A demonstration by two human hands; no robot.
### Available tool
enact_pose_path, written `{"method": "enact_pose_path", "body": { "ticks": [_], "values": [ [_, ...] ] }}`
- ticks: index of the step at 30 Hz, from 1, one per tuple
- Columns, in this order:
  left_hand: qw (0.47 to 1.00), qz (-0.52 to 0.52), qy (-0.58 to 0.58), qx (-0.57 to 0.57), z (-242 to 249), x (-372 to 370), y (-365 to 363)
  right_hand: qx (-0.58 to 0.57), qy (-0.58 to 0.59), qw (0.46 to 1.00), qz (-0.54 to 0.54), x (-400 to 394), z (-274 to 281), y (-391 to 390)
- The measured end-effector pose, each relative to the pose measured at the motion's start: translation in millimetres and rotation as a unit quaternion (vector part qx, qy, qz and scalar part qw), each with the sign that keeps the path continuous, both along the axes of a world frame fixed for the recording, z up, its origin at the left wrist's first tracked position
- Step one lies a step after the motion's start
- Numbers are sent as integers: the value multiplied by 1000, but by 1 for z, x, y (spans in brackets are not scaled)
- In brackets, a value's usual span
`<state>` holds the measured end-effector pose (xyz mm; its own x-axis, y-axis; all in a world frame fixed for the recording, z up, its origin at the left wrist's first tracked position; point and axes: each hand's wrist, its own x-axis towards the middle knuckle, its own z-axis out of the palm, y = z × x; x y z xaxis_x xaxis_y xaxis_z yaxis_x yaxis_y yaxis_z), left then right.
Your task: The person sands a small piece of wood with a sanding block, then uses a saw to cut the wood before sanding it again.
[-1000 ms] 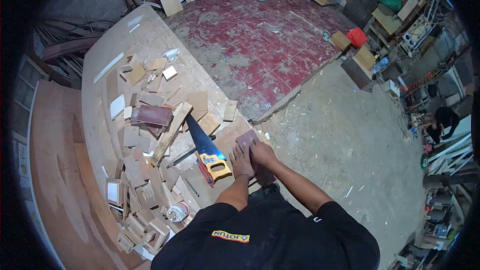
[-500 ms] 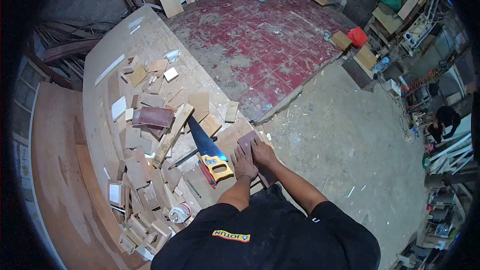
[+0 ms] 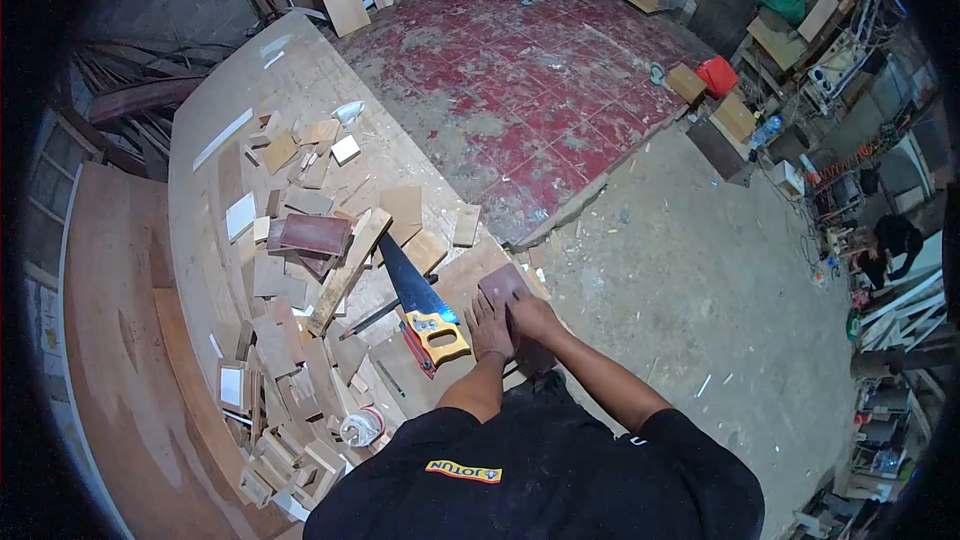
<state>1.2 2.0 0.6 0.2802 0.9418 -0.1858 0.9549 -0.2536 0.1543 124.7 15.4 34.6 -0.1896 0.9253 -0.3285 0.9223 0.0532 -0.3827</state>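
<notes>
A reddish-brown board (image 3: pixel 503 281) lies along the near right edge of the wooden worktable (image 3: pixel 400 150). My left hand (image 3: pixel 490 329) rests flat on the board's left side, its fingers spread and pointing away from me. On the right side of the board is my right hand (image 3: pixel 530 316), with fingers bent and close together; whether something small is under them is hidden. Just left of my left hand lies a handsaw (image 3: pixel 436 335) with a yellow handle, its blade pointing up the table. A red-handled tool (image 3: pixel 417 350) is partly under the saw.
Wood offcuts (image 3: pixel 315 233) are heaped on the table's left and middle. A long wood strip (image 3: pixel 350 270), a white container (image 3: pixel 362 426) and a pencil-like stick (image 3: pixel 389 378) lie nearby. A person (image 3: pixel 893 245) in dark clothes is at the far right, beside white strips.
My right hand has drawn back slightly toward me along the board, and its fingers are more bent. My left hand stays on the board. The view has shifted a little.
</notes>
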Motion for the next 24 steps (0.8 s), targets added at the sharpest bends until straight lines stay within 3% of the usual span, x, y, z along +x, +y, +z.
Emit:
{"method": "enact_pose_path", "body": {
  "ticks": [1, 5, 13, 16, 19, 24],
  "values": [
    [998, 0, -3, -58, 14, 1, 1, 63, 37, 997, -31, 0, -3, 7],
    [998, 13, -15, -55, 13, 3, 2, 94, 26, 995, 4, 6, -7, 15],
    [999, 13, -16, -31, 5, 5, 0, 142, 74, 986, -33, 4, -43, 2],
    [999, 9, -21, -31, 2, 4, 0, 79, 57, 993, -62, 3, -36, 3],
    [999, 8, -24, -24, -4, 3, 0, 160, 65, 984, -46, 3, -35, -3],
    [1000, 6, -17, -13, -19, -1, -1, 103, 21, 993, -47, 2, -32, -34]
  ]
}}
